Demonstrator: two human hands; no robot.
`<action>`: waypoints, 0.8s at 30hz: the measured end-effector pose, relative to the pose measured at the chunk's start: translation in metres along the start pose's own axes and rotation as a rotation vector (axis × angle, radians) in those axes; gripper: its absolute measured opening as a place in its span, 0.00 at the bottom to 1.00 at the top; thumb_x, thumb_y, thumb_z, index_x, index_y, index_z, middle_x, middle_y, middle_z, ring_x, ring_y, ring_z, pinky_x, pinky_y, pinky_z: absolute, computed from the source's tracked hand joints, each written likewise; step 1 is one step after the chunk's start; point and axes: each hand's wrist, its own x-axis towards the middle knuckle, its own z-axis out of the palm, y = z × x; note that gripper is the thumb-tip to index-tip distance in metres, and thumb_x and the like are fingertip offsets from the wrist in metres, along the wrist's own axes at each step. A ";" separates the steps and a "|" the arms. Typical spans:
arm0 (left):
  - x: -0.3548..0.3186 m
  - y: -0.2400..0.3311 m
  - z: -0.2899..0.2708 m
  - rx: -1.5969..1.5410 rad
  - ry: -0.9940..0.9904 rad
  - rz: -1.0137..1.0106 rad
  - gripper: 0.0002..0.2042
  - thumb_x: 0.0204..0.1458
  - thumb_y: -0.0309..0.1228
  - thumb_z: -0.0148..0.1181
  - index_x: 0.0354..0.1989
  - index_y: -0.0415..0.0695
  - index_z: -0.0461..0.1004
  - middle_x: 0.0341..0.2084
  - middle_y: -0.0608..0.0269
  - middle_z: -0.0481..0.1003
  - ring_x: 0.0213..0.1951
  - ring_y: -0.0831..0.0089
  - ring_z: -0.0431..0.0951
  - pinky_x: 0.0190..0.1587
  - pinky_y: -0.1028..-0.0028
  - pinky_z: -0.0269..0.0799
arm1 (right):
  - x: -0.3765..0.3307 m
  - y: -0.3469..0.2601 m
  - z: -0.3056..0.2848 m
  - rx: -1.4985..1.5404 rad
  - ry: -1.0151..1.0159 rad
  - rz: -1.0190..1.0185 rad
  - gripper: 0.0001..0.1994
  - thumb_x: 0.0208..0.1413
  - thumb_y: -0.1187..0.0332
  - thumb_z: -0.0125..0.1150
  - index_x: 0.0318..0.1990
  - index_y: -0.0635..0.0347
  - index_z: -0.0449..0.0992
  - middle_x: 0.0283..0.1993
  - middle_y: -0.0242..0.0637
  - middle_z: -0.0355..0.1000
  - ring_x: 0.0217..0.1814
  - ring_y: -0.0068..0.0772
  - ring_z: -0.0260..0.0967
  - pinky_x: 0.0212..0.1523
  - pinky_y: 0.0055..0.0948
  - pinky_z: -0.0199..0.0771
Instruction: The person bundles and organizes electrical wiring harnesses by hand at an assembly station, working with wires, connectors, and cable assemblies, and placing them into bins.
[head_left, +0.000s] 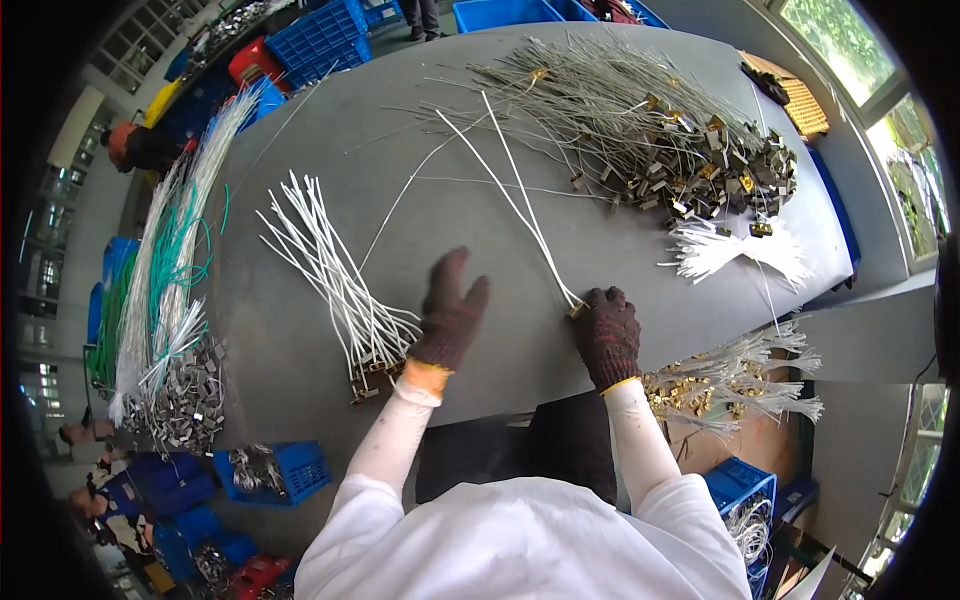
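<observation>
A: Where's the right gloved hand?
B: Near the middle of the surface, right of centre. Its grip is curled, pinching a small brass-coloured metal block at the fingertips.
A: And what's attached to that block?
B: Two long white strands. They run from it toward the far side, slanting left and parting as they go.
A: The left gloved hand?
B: Raised over the near part, somewhat blurred, its grip spread, thumb apart from the fingers. It's just beside a fanned bundle of white strands, whose metal end blocks lie at the near end.
A: Anything on the far right?
B: A large heap of grey wires with metal ends. Just nearer lies a splayed white bundle.
A: And left?
B: Long clear strands and green strands along the edge, with a pile of grey metal pieces at their near end.
</observation>
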 end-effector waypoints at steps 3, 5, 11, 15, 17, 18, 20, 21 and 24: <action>0.004 -0.012 0.053 -0.235 -0.248 -0.476 0.25 0.63 0.32 0.63 0.67 0.38 0.66 0.59 0.55 0.73 0.60 0.64 0.75 0.61 0.66 0.74 | -0.004 -0.004 0.006 0.024 0.026 -0.033 0.22 0.53 0.58 0.69 0.54 0.53 0.75 0.59 0.47 0.72 0.58 0.60 0.73 0.54 0.53 0.79; 0.007 -0.018 0.071 -0.566 -0.377 -0.501 0.23 0.64 0.34 0.63 0.64 0.39 0.68 0.56 0.58 0.74 0.58 0.68 0.76 0.59 0.68 0.75 | -0.006 -0.008 0.012 0.023 0.092 -0.129 0.22 0.53 0.58 0.70 0.54 0.52 0.75 0.59 0.47 0.72 0.57 0.61 0.73 0.54 0.53 0.79; -0.006 0.004 0.078 -0.776 -0.336 -0.678 0.19 0.66 0.35 0.61 0.60 0.39 0.71 0.47 0.58 0.78 0.49 0.68 0.80 0.53 0.68 0.79 | -0.016 0.002 0.012 0.170 -0.118 -0.197 0.16 0.57 0.69 0.62 0.54 0.52 0.77 0.55 0.46 0.74 0.53 0.55 0.75 0.52 0.50 0.79; -0.014 0.015 0.066 -1.220 -0.242 -0.948 0.18 0.67 0.34 0.61 0.61 0.40 0.71 0.46 0.56 0.80 0.47 0.65 0.82 0.50 0.65 0.81 | -0.045 0.011 0.019 0.466 -0.128 -0.248 0.24 0.54 0.57 0.70 0.57 0.56 0.80 0.47 0.49 0.77 0.52 0.52 0.75 0.52 0.47 0.77; -0.021 0.017 0.060 -1.168 -0.303 -0.705 0.18 0.67 0.35 0.62 0.60 0.40 0.72 0.46 0.55 0.80 0.47 0.64 0.82 0.50 0.63 0.82 | -0.061 0.013 0.032 0.559 -0.131 -0.307 0.24 0.55 0.58 0.70 0.57 0.61 0.78 0.48 0.47 0.76 0.51 0.46 0.75 0.52 0.43 0.76; -0.023 0.019 0.058 -1.135 -0.314 -0.692 0.18 0.67 0.36 0.62 0.60 0.40 0.72 0.45 0.55 0.80 0.46 0.64 0.82 0.49 0.63 0.81 | -0.069 0.014 0.040 0.601 -0.146 -0.284 0.24 0.56 0.59 0.70 0.57 0.62 0.78 0.48 0.46 0.76 0.51 0.44 0.75 0.52 0.42 0.76; -0.025 0.023 0.054 -1.161 -0.347 -0.631 0.17 0.67 0.38 0.62 0.57 0.41 0.72 0.43 0.56 0.80 0.42 0.63 0.82 0.46 0.62 0.81 | -0.080 0.014 0.056 0.669 -0.135 -0.258 0.23 0.56 0.60 0.70 0.56 0.63 0.77 0.48 0.45 0.75 0.51 0.41 0.75 0.52 0.40 0.76; -0.025 0.026 0.051 -1.156 -0.330 -0.683 0.17 0.67 0.39 0.62 0.56 0.41 0.72 0.41 0.57 0.80 0.39 0.63 0.82 0.45 0.62 0.81 | -0.083 0.014 0.062 0.695 -0.112 -0.262 0.23 0.57 0.61 0.70 0.56 0.64 0.77 0.48 0.45 0.74 0.51 0.39 0.75 0.52 0.39 0.76; -0.022 0.037 0.036 -0.903 -0.246 -0.583 0.19 0.64 0.40 0.63 0.56 0.39 0.72 0.42 0.53 0.80 0.42 0.58 0.82 0.48 0.58 0.80 | -0.086 0.005 0.067 0.726 -0.090 -0.203 0.23 0.57 0.63 0.70 0.56 0.65 0.76 0.47 0.44 0.74 0.50 0.38 0.75 0.52 0.39 0.77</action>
